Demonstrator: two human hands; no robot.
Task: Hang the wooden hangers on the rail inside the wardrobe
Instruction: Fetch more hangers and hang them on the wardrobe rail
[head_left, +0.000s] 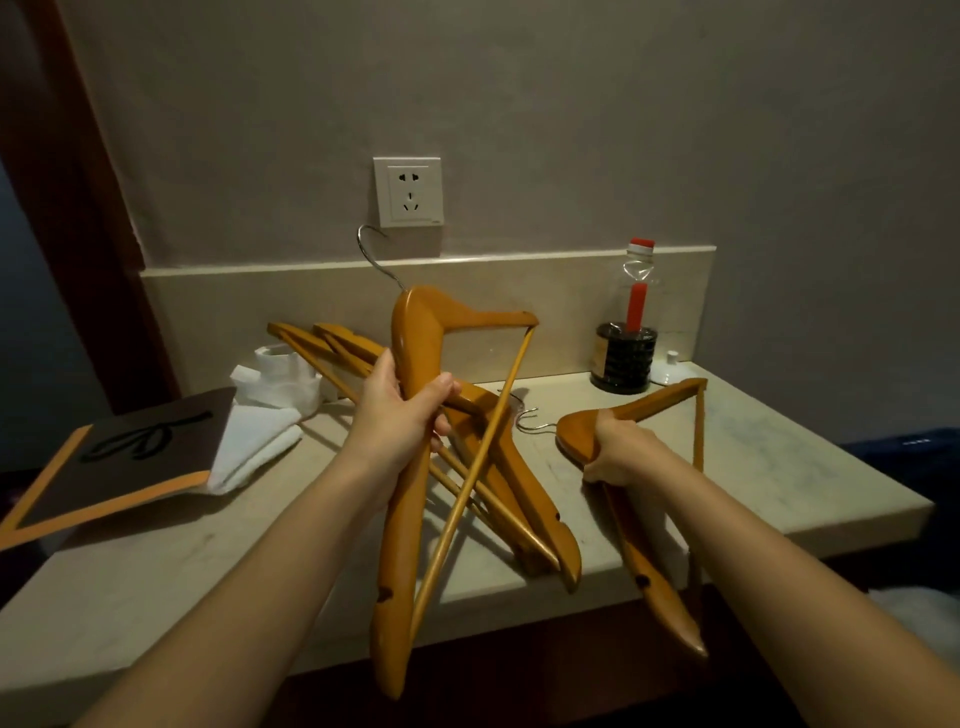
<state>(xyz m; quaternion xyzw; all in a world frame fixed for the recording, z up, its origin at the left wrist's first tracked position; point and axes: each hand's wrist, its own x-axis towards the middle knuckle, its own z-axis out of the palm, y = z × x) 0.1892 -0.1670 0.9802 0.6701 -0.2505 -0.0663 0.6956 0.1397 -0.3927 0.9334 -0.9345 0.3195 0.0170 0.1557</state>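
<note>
My left hand (402, 415) grips a wooden hanger (410, 332) by one arm and holds it up above the counter, its metal hook (371, 254) pointing up toward the wall. My right hand (621, 452) grips a second wooden hanger (654, 402) near its middle; that hanger's hook (532, 422) points left, low over the counter. More wooden hangers (519, 499) lie in a pile on the counter between my hands, partly hidden behind the raised one. No wardrobe or rail is in view.
The beige stone counter (779, 467) runs along a wall with a socket (409, 191). A plastic bottle (626, 332) with a red cap stands at the back right, a small white dish (672, 370) beside it. White towels (270, 410) and a brown-and-orange card (124, 457) lie left.
</note>
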